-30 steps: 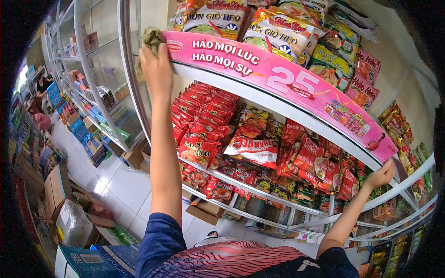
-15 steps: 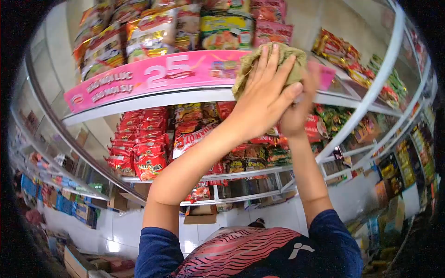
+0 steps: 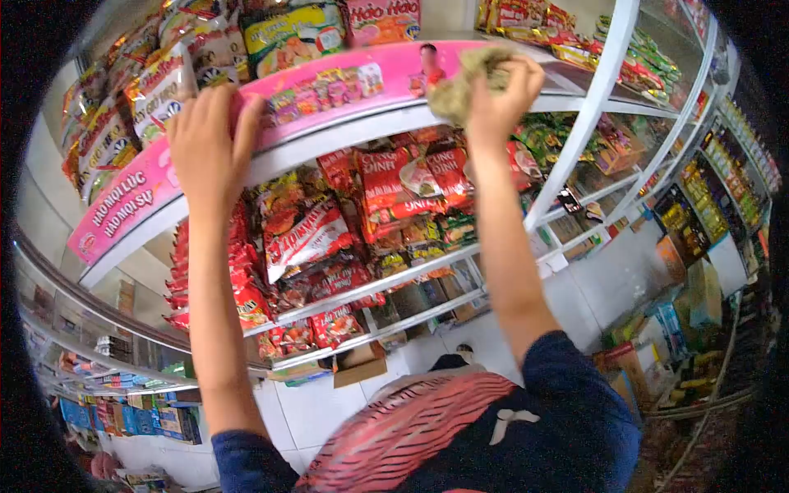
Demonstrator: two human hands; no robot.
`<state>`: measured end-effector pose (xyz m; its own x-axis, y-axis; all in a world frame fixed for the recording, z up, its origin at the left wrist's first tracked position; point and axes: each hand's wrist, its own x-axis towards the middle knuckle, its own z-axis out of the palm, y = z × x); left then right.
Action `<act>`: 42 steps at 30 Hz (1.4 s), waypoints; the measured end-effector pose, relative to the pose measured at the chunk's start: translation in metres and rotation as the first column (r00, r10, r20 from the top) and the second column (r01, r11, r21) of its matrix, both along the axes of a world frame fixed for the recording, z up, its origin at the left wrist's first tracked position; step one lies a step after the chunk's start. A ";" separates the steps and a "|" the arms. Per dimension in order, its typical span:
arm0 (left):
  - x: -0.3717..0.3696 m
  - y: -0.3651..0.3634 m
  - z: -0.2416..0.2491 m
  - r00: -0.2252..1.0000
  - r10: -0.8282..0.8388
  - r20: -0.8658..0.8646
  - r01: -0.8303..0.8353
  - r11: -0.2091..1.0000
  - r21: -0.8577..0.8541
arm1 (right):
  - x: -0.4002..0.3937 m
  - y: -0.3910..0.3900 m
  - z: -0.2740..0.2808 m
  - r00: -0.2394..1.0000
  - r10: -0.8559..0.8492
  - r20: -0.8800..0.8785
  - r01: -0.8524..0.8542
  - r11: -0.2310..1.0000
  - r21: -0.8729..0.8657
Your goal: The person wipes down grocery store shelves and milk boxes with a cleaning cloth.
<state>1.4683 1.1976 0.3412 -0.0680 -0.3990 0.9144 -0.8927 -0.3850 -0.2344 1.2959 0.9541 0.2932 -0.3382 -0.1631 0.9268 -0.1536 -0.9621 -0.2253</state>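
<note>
My left hand (image 3: 207, 148) lies against the pink promotional strip (image 3: 316, 111) on the shelf front. Its fingers reach up over the strip's top edge, with the thumb apart. Farther right, my right hand (image 3: 501, 99) grips a crumpled olive-green cloth (image 3: 456, 92) between thumb and fingers. The cloth rests against the strip's right end, partly covering it. Behind the strip stand bagged instant noodles, including a yellow-green packet (image 3: 296, 39) and a pink packet (image 3: 384, 18).
Red noodle packets (image 3: 403, 181) fill the shelf below. A white metal upright (image 3: 588, 115) rises right of my right hand. More packets (image 3: 633, 53) lie behind it. An open cardboard box (image 3: 360, 368) sits on the tiled floor (image 3: 279, 411), with stocked shelves on both sides.
My left hand has left the cloth and moved left onto the pink strip. My right hand now holds the cloth alone. The view has shifted and tilted.
</note>
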 end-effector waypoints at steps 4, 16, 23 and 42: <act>0.001 -0.005 -0.008 0.997 -0.025 0.069 0.034 0.992 -0.124 | 0.026 0.034 0.001 0.992 -0.122 0.029 0.120 0.991 0.061; -0.002 -0.001 -0.010 1.000 0.006 0.008 -0.005 0.997 -0.081 | 0.013 0.031 0.007 0.998 -0.035 -0.052 0.031 0.997 -0.075; 0.002 0.000 -0.010 1.000 0.021 0.000 -0.021 0.997 -0.075 | 0.039 0.063 0.001 0.941 0.081 -0.327 -0.179 0.942 -0.283; -0.006 -0.006 -0.008 0.999 0.045 -0.012 -0.046 0.990 -0.136 | -0.001 0.017 0.014 0.991 0.045 -0.128 -0.050 0.998 -0.033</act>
<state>1.4627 1.1916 0.3329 -0.0440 -0.2731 0.9610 -0.8753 -0.4532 -0.1689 1.2952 0.9713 0.3073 -0.2095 -0.1417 0.9675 -0.1329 -0.9761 -0.1717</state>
